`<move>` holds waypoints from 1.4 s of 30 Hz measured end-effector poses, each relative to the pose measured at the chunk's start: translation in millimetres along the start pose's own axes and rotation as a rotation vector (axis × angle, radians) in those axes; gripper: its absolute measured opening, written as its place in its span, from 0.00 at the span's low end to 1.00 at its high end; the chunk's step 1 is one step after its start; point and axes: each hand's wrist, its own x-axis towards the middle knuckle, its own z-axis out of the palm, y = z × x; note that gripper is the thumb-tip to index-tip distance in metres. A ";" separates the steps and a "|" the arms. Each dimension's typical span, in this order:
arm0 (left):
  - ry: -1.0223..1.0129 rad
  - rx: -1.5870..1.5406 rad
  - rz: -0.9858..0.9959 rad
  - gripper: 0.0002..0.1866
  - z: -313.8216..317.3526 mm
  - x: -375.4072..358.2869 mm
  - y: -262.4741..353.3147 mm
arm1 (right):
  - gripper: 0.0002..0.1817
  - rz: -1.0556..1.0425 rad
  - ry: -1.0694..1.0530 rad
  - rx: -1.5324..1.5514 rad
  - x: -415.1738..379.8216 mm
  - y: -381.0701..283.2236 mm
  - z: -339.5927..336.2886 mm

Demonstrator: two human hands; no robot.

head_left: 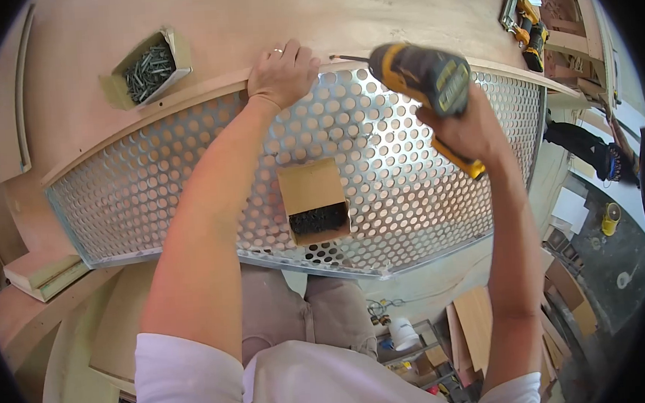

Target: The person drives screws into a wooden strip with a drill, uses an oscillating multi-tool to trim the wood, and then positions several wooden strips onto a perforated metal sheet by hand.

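My right hand [467,125] is wrapped around the handle of a yellow and black cordless drill [422,73]. The drill lies nearly level, its long thin bit pointing left. The bit's tip is just right of my left hand [283,74], near a narrow wooden strip [212,85]. My left hand presses on that strip with its fingers curled over it. Below the strip, a perforated metal sheet [393,145] with round holes spreads across. On the sheet sits an open cardboard box [310,184] of black screws [318,219].
Another cardboard box [116,92] holding long grey screws [150,72] stands on the wooden board [252,17], up and left. More power tools [530,30] lie at the upper right. Wood offcuts [474,325] lean below right, and a wooden block [46,274] sits at left.
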 end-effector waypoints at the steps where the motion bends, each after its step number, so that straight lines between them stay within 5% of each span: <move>1: -0.024 -0.004 -0.020 0.13 -1.0 -0.1 0.8 | 0.21 -0.145 0.108 0.043 -15.4 17.4 9.3; 4: -0.062 -0.078 -0.051 0.13 -1.6 -0.9 1.4 | 0.20 -0.066 0.157 0.213 -57.2 61.7 25.2; 10: -0.012 -0.165 -0.106 0.13 -21.3 -13.4 -9.2 | 0.18 0.100 0.585 0.520 -128.7 150.4 108.5; 13: -0.097 -0.036 -0.097 0.12 -57.9 -30.1 -42.4 | 0.22 -0.011 0.651 0.536 -146.9 190.2 160.4; 16: -0.181 0.034 -0.136 0.10 -120.7 -43.1 -75.1 | 0.15 -0.058 0.690 0.363 -157.3 193.5 178.9; 18: 0.132 0.007 -0.275 0.10 -128.9 -54.6 -115.7 | 0.12 -0.017 0.681 0.499 -151.9 194.1 180.2; 20: 0.217 -0.011 -0.473 0.11 -131.1 -58.6 -160.7 | 0.11 0.017 0.677 0.505 -152.7 193.3 178.7; 26: -0.211 -0.063 -0.450 0.14 -115.8 -57.8 -204.0 | 0.11 0.036 0.690 0.526 -153.7 198.3 183.5; 35: -0.263 -0.054 -0.485 0.09 -134.1 -55.8 -206.7 | 0.10 0.095 0.702 0.416 -153.7 190.8 178.8; 42: -0.430 0.147 -0.528 0.13 -109.4 -42.1 -214.0 | 0.06 0.024 0.735 0.490 -151.0 191.1 179.2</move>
